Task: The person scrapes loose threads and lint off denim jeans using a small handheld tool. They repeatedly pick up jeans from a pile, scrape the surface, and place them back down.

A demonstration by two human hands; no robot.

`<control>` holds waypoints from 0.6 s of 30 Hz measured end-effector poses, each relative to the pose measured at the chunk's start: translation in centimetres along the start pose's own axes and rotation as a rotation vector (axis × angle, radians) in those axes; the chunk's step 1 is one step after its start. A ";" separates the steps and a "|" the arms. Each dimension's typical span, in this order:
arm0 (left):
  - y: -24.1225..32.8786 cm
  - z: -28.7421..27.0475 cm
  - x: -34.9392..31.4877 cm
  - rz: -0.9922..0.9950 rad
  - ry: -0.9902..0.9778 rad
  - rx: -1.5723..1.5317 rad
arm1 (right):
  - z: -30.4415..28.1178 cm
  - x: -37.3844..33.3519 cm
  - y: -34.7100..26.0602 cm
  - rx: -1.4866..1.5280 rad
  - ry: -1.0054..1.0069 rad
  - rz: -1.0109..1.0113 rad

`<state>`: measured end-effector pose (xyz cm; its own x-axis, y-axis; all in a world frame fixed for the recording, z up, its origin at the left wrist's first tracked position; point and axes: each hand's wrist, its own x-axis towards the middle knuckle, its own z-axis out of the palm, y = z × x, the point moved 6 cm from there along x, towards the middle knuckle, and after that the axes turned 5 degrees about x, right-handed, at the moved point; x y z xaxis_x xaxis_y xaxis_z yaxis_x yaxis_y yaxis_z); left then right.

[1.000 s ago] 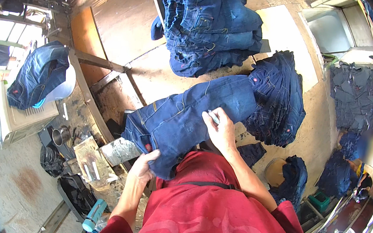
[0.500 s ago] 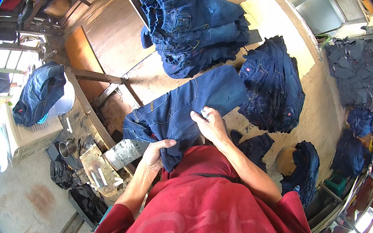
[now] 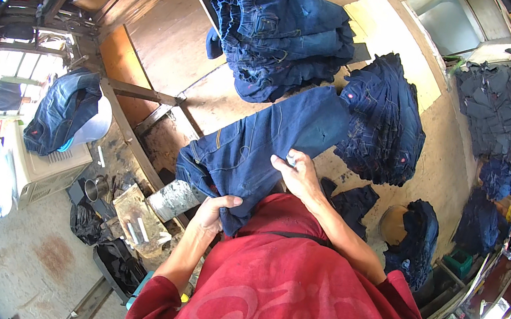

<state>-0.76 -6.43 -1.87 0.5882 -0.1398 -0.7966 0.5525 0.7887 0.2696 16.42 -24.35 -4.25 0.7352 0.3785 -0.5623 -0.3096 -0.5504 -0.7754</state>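
Observation:
A pair of dark blue denim jeans (image 3: pixel 272 132) is stretched out in front of me, running from lower left to upper right. My left hand (image 3: pixel 213 212) grips its near edge, with the thumb on top of the cloth and the other fingers hidden beneath. Against the near edge, farther right, my right hand (image 3: pixel 300 176) is closed, its thumb and fingers drawn together. A small pale thing shows at those fingers, too small to name. The far end of the jeans lies close to a stack of folded denim (image 3: pixel 383 118).
A tall pile of elastic-waisted jeans (image 3: pixel 279 30) stands beyond my hands. Dark cloth pieces (image 3: pixel 500 111) are heaped at far right. To the left are a jeans bundle (image 3: pixel 65 112), a metal cup (image 3: pixel 95 189) and a wooden board with white sticks (image 3: pixel 135 218). Wooden beams (image 3: pixel 141 93) cross nearby.
The view has shifted slightly, so the surroundings sit a little farther right. Both hands keep their places on the jeans, whose cloth looks slightly flatter and more spread.

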 end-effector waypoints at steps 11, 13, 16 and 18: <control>-0.1 -0.7 -0.2 -0.048 0.038 0.091 | 0.2 -0.2 0.2 0.030 0.062 -0.057; -0.3 -1.2 -0.2 -0.067 0.084 0.148 | 0.3 -0.1 0.5 0.044 0.052 -0.059; -0.3 -1.4 -0.4 -0.056 0.091 0.158 | 0.7 0.0 1.0 0.060 0.051 -0.060; -0.1 -0.8 -0.5 -0.017 0.049 0.092 | 0.8 -0.1 0.9 0.125 0.089 -0.096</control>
<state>-1.62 -5.95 -1.94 0.5499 -0.1213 -0.8264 0.6156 0.7276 0.3028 15.59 -24.26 -5.11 0.8138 0.3543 -0.4607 -0.3037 -0.4165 -0.8569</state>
